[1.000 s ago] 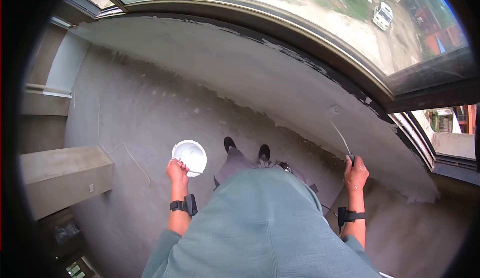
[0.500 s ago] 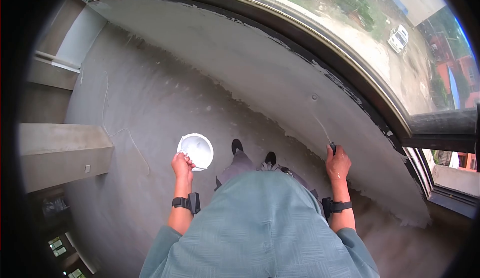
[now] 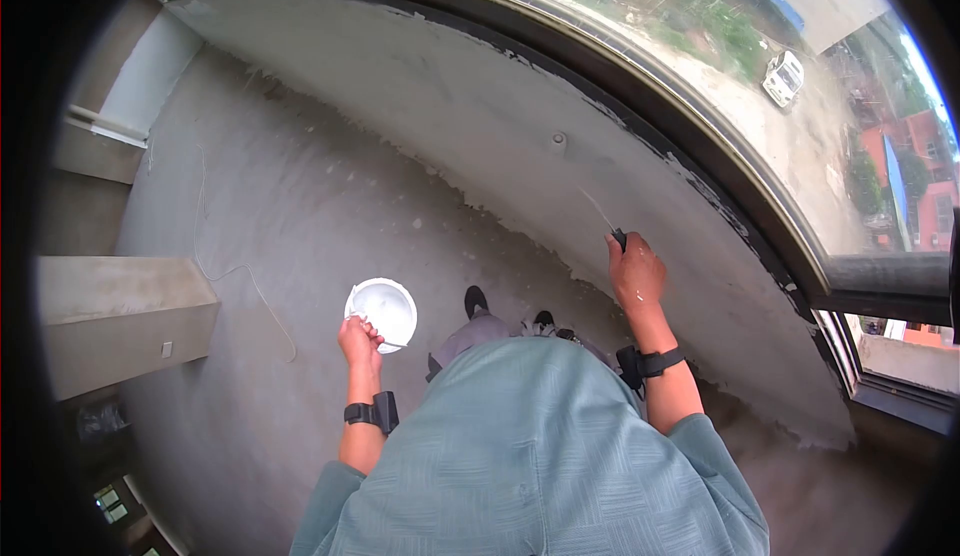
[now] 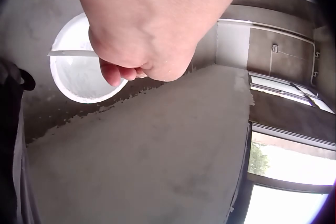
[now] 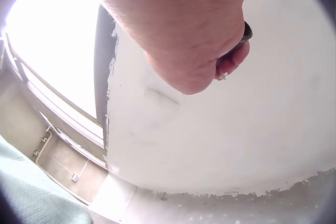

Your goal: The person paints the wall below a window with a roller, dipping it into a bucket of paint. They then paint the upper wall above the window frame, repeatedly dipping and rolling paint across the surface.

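Note:
My left hand [image 3: 360, 342] grips the handle [image 3: 394, 343] of a white bucket [image 3: 398, 299], its fingers curled round it. In the left wrist view, the bucket [image 4: 79, 91] hangs beyond the fingers, with whitish material inside; the handle shows as a pale strip across its mouth. My right hand [image 3: 638, 272] holds a putty knife [image 3: 620, 238] by its black grip, in front of the low plastered wall [image 3: 480, 126]. Its thin blade appears edge-on, pointing up and left over the wall. In the right wrist view, the forearm and hand hide most of the tool; the black handle end [image 5: 247, 31] shows.
A dark window frame [image 3: 690, 111] tops the wall, with a white vehicle [image 3: 784, 79] outside. A round spot [image 3: 559, 139] marks the plaster. On the grey floor lies a thin pale cable [image 3: 262, 298], right of a concrete block [image 3: 125, 301]. My shoes [image 3: 475, 302] stand near the wall's base.
My right hand has moved left and up along the wall with the putty knife. The left hand keeps hold of the bucket's handle. The head view has shifted and turned slightly.

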A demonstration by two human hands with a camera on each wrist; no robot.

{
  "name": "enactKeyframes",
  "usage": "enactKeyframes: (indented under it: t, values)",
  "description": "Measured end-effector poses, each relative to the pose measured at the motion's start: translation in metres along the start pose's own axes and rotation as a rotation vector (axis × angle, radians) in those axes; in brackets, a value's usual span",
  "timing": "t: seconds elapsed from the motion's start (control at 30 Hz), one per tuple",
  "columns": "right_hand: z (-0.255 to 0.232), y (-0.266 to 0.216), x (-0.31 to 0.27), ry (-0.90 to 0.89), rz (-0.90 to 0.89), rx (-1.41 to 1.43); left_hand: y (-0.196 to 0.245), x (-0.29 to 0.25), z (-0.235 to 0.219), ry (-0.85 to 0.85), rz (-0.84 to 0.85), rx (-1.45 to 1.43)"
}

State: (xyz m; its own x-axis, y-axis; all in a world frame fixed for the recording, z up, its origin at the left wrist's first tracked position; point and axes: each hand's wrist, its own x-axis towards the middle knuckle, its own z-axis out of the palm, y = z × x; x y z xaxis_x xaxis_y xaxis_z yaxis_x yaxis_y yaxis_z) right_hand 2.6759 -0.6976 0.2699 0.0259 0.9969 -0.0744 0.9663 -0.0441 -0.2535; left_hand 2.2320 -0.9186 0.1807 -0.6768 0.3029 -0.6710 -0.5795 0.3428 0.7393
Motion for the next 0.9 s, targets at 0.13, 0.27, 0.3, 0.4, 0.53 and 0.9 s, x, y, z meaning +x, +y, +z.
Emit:
enactKeyframes:
  t: [0.13, 0.27, 0.3, 0.4, 0.53, 0.9]
  values:
    - [-0.018, -0.007, -0.003, 0.038, 0.011, -0.027, 0.008, 0.014, 0.008, -0.035, -0.006, 0.0]
    - [-0.046, 0.016, -0.031, 0.092, 0.046, -0.09, 0.007, 0.023, 0.022, -0.079, -0.016, 0.004]
    - [-0.053, 0.021, -0.04, 0.106, 0.059, -0.105, 0.006, 0.024, 0.026, -0.089, -0.019, 0.003]
    - [-0.07, 0.034, -0.061, 0.142, 0.098, -0.14, 0.004, 0.021, 0.037, -0.108, -0.038, 0.007]
    - [-0.082, 0.046, -0.081, 0.165, 0.119, -0.157, 0.002, 0.02, 0.04, -0.129, -0.058, 0.004]
    - [-0.057, 0.008, -0.041, 0.114, 0.074, -0.042, -0.005, 0.008, 0.027, -0.072, -0.043, 0.001]
